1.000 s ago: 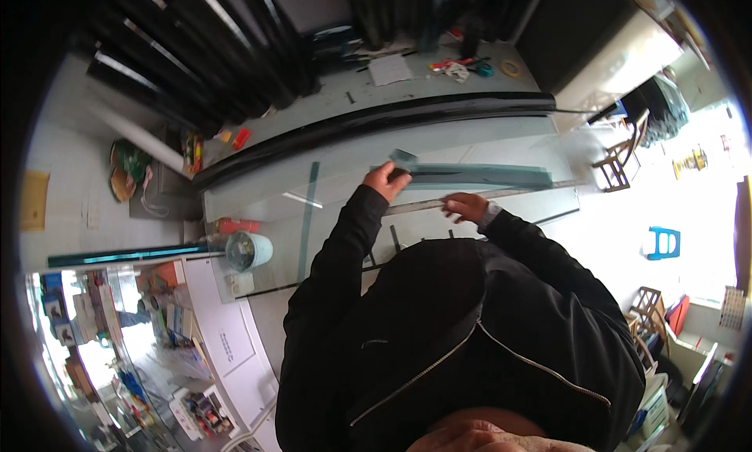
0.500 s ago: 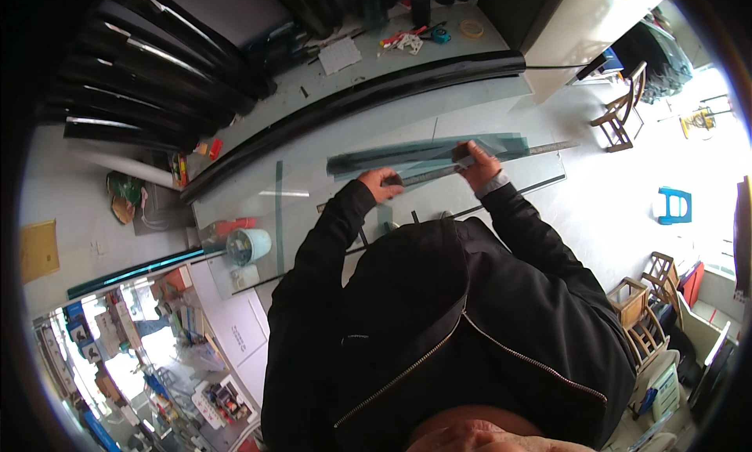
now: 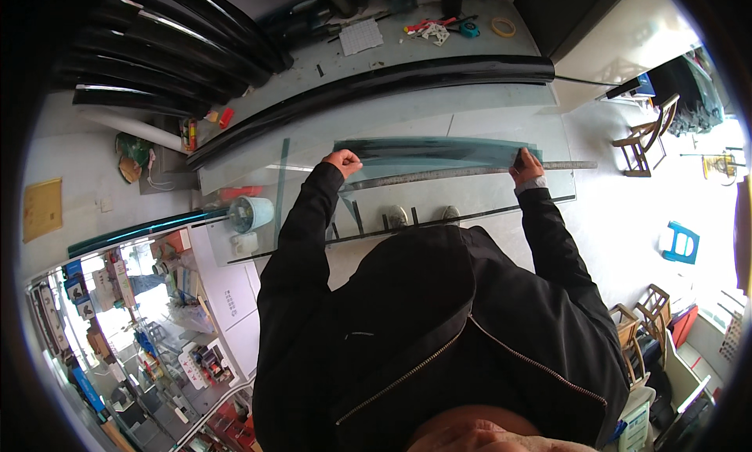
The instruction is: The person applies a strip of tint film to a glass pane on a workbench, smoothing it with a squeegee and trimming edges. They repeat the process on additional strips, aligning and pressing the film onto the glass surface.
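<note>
A strip of dark greenish tinted film stretches between my hands above the glass tabletop. My left hand is closed in a pinch at the film's left end. At the opposite end, my right hand pinches the lower right corner. Along the film's near side lies a long grey metal ruler, its right end sticking out past my right hand. Part of the ruler is seen through or behind the film.
A long black roll lies across the far side. Beyond it are a tape measure, a tape ring and a white card. A white bucket stands left, a blue stool right. More dark rolls fill the upper left.
My hands have moved apart, the left one leftward and the right one rightward to the film's end. The ruler now lies nearer level, shifted slightly right. The film is stretched between both hands.
</note>
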Action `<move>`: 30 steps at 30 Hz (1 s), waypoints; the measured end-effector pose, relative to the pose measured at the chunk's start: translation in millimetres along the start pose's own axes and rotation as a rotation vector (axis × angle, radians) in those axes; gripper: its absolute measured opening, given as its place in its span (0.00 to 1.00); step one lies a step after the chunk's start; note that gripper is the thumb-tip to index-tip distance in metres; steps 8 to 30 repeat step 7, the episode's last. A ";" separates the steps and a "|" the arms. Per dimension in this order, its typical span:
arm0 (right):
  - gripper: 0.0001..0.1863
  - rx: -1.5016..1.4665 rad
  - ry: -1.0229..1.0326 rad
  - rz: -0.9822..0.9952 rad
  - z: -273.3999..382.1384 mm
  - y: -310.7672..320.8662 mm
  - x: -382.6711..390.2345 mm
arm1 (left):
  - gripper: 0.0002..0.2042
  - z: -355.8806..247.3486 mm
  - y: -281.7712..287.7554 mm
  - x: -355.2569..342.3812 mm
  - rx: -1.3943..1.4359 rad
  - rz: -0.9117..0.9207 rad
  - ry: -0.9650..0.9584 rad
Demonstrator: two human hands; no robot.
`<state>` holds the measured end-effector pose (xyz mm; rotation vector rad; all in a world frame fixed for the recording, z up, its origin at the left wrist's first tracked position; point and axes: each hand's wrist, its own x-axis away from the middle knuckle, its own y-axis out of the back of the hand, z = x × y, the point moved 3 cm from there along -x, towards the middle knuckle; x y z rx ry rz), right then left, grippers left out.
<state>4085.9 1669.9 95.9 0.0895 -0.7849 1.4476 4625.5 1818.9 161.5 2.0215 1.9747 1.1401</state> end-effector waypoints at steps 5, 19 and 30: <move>0.26 0.488 0.186 -0.054 -1.2 57.4 -29.6 | 0.11 31.1 27.0 -16.5 -0.149 -0.043 0.049; 0.26 -0.033 -0.128 -0.158 -5.5 72.0 -45.6 | 0.11 38.9 35.6 -24.8 -0.173 -0.049 0.059; 0.26 -0.033 -0.128 -0.158 -5.5 72.0 -45.6 | 0.11 38.9 35.6 -24.8 -0.173 -0.049 0.059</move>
